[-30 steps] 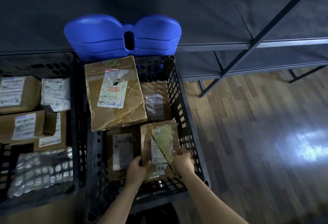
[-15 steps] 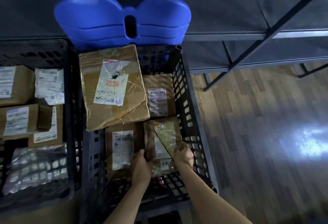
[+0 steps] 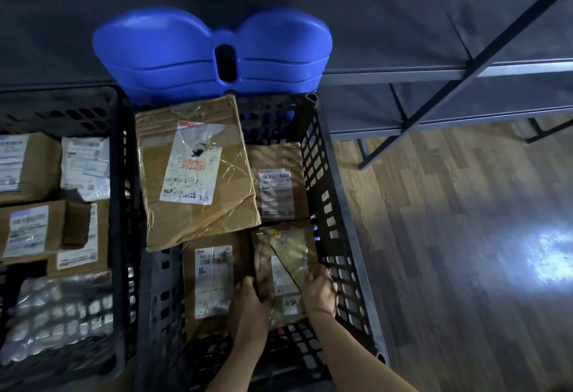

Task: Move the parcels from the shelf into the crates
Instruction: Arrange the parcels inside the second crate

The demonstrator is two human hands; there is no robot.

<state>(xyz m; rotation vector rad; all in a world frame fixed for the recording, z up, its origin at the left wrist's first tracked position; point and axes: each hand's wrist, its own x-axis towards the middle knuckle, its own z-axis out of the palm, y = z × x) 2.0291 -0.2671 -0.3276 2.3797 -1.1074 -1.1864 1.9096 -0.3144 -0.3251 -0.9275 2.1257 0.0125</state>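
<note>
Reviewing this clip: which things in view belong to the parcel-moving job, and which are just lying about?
Part of the job:
small parcel, held by the left hand and the right hand
right crate, with the large box and other parcels in it
left crate, holding parcels
shelf

Just lying about:
blue plastic stools
wooden floor

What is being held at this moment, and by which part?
A small brown parcel, low in the right crate: the left hand grips its left edge, the right hand its right edge.
</note>
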